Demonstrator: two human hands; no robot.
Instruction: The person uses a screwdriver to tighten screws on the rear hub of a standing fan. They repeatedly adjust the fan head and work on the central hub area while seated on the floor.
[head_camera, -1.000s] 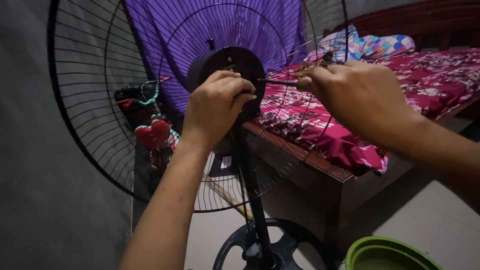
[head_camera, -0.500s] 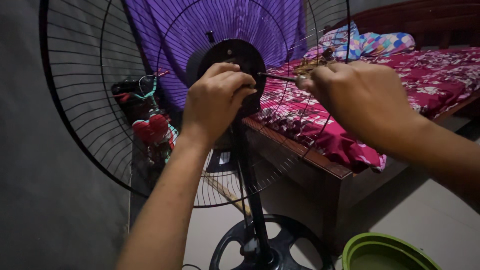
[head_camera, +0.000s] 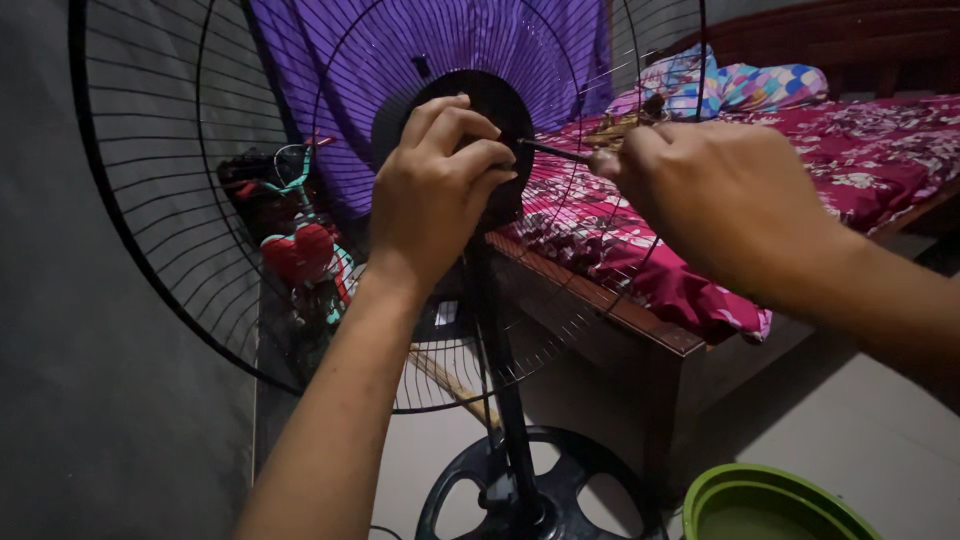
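A black stand fan stands before me with its rear wire guard (head_camera: 180, 220) fitted and no blades on it. My left hand (head_camera: 435, 190) is curled over the black round motor housing (head_camera: 500, 110) at the guard's centre. My right hand (head_camera: 720, 200) grips a thin dark tool, seemingly a screwdriver (head_camera: 555, 152), whose tip points at the housing next to my left fingers. The fan's pole (head_camera: 500, 380) runs down to a round spoked base (head_camera: 540, 490).
A wooden bed (head_camera: 640, 320) with a red flowered sheet stands right behind the fan, patterned pillows (head_camera: 740, 85) at its head. A purple cloth (head_camera: 430, 60) hangs behind the guard. A small red and teal toy (head_camera: 305, 250) sits at the left. A green basin (head_camera: 770, 505) lies on the floor at lower right.
The view has drifted slightly, so the fan sits a bit lower left in frame. Both hands stay at the motor housing, with the right hand's tool kept at the hub.
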